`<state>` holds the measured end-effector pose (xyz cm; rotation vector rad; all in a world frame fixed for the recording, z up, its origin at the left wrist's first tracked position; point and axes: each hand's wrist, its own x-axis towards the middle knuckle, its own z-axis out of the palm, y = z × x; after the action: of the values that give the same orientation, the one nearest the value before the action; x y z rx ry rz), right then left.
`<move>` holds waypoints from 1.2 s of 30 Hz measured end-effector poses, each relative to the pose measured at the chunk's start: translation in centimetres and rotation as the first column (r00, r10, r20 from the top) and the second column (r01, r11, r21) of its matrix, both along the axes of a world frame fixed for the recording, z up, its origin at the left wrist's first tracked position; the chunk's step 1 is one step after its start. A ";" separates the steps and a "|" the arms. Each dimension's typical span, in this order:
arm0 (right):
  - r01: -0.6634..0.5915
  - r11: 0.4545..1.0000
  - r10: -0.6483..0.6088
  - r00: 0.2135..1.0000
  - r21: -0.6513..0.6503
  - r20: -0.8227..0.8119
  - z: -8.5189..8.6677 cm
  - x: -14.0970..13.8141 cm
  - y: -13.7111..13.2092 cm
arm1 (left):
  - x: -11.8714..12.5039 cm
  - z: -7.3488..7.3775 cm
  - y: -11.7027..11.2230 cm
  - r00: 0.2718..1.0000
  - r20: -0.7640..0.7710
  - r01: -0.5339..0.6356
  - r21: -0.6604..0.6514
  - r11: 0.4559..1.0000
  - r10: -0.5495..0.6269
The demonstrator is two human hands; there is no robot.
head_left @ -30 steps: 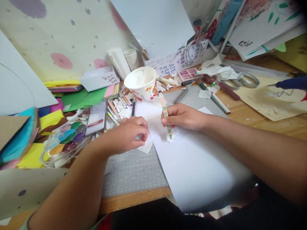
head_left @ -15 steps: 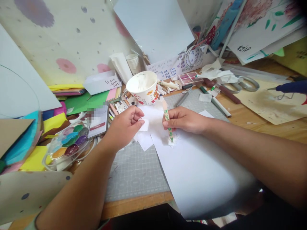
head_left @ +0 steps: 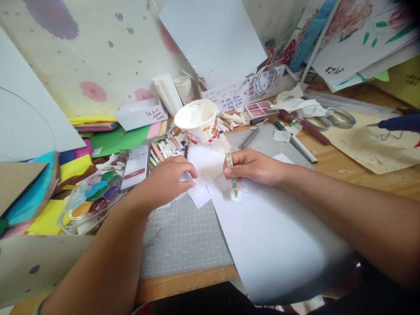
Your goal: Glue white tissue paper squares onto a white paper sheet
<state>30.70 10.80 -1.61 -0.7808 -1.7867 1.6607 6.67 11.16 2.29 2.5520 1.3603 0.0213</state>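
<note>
My right hand (head_left: 246,165) grips a flat wooden craft stick (head_left: 229,159) with green print. The stick leans, and its lower end touches a white clump (head_left: 236,196), paste-like, on the large white sheet (head_left: 262,245). To the left, my left hand (head_left: 170,178) hovers over or rests on small white paper pieces (head_left: 199,194), its thumb and fingers apart with nothing seen between them. Behind both hands stands a white paper bowl (head_left: 197,124) with red print and white stuff inside.
A grey cutting mat (head_left: 183,240) lies under the papers. On the left are a paint palette (head_left: 95,197), a phone (head_left: 136,168) and several markers (head_left: 166,146). Scissors (head_left: 337,117), a grey pen (head_left: 303,148) and a blue-handled glue gun (head_left: 400,123) lie on the right.
My left hand has let go of the small white paper piece and its fingers have parted from the thumb. The right hand and craft stick have barely moved.
</note>
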 end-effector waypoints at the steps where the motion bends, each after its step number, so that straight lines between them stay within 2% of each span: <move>1: 0.001 1.000 -0.001 1.000 0.006 0.003 0.0 0.0 0.0 | 0.0 -0.2 0.0 0.999 -0.030 0.023 -0.014 1.000 -0.023; 6: -0.002 1.000 0.002 1.000 0.026 -0.006 -0.2 0.0 0.0 | 0.4 -1.2 0.2 0.998 -0.035 0.054 -0.033 0.998 -0.055; 9: 0.004 1.000 -0.004 1.000 0.023 -0.012 -0.1 0.0 0.0 | 0.6 -0.7 0.0 0.999 -0.012 0.036 -0.034 0.999 -0.037; 14: 0.018 1.000 -0.018 0.999 0.019 -0.035 0.0 0.0 0.1 | 0.9 0.3 -0.8 0.991 0.119 -0.045 -0.101 0.994 0.057; 19: 0.054 0.999 -0.054 0.990 -0.003 -0.134 0.0 0.1 0.2 | 0.9 0.1 -1.1 0.989 0.130 -0.056 -0.110 0.992 0.070; 22: 0.040 0.999 -0.039 0.985 0.006 -0.171 0.1 0.2 0.1 | 0.8 -0.1 -1.0 0.973 0.209 -0.072 -0.113 0.991 0.095; 24: -0.039 0.999 0.043 0.989 0.032 -0.143 0.1 0.4 0.0 | 0.8 -0.3 -0.9 0.959 0.259 -0.081 -0.131 0.988 0.113; 27: -0.135 0.989 0.139 0.989 0.068 -0.057 0.1 0.4 -0.1 | 1.0 -0.3 -1.0 0.959 0.255 -0.079 -0.178 0.981 0.123; 31: -0.133 0.987 0.134 0.991 0.090 0.000 0.0 0.3 -0.1 | 1.6 -0.3 -1.5 0.960 0.249 -0.066 -0.243 0.968 0.128; 36: -0.101 0.990 0.100 0.995 0.100 0.010 0.0 0.3 0.0 | 2.3 -0.4 -2.1 0.938 0.267 -0.133 -0.306 0.943 0.219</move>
<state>30.99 10.78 -1.65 -0.6602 -1.9255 1.6184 8.99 9.02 1.94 2.0844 1.3588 0.2193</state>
